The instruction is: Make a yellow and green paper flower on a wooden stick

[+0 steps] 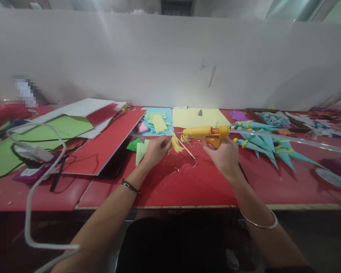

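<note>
My right hand (pixel 223 155) is wrapped round the handle of a yellow glue gun (pixel 206 132), its nozzle pointing left and a long clear glue stick (pixel 290 140) running out of its back. My left hand (pixel 157 151) is closed, fingertips pinched at the left side of a yellow fringed paper piece (pixel 176 144) on a thin pale stick (pixel 187 149). The nozzle tip is close above this piece. A second small yellow piece (pixel 184 139) lies just under the gun. Light green paper (pixel 141 151) lies beside my left hand.
Teal paper cones with yellow bands (pixel 258 142) lie right. Behind are yellow paper (pixel 199 116) and blue paper (pixel 147 129) with scraps. Left are a large red board (pixel 108 144), green sheets (pixel 59 129), a white cable (pixel 30 212) and a plug (pixel 38 152). A white partition (pixel 130 60) stands behind.
</note>
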{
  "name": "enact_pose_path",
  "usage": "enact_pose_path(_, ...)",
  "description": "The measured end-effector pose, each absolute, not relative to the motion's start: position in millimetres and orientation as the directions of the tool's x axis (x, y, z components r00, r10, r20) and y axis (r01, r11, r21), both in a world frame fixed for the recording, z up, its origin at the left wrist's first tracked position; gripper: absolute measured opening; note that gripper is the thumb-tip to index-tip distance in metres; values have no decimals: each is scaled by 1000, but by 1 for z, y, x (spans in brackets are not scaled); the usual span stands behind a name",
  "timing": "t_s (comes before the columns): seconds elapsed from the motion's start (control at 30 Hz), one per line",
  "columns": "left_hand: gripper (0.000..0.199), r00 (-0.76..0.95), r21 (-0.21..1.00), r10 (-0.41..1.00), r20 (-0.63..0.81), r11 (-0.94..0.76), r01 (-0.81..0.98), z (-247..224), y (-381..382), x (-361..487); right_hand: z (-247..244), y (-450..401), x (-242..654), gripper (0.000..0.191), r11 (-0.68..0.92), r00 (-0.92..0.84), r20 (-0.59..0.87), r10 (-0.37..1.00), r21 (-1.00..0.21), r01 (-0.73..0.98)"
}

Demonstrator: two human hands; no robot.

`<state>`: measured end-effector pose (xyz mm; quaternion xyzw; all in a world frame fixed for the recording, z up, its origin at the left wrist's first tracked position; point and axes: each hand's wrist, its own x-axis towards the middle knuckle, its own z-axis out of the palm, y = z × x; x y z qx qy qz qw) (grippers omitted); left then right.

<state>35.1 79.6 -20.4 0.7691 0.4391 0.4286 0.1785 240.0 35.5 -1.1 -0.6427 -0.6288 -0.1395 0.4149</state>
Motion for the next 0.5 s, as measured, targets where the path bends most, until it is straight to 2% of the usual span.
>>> enact_pose_path(0.5,28,273,606,801,533,-587,537,-19,80,35,-4,36,240,21,131,160,661,733,-368,921)
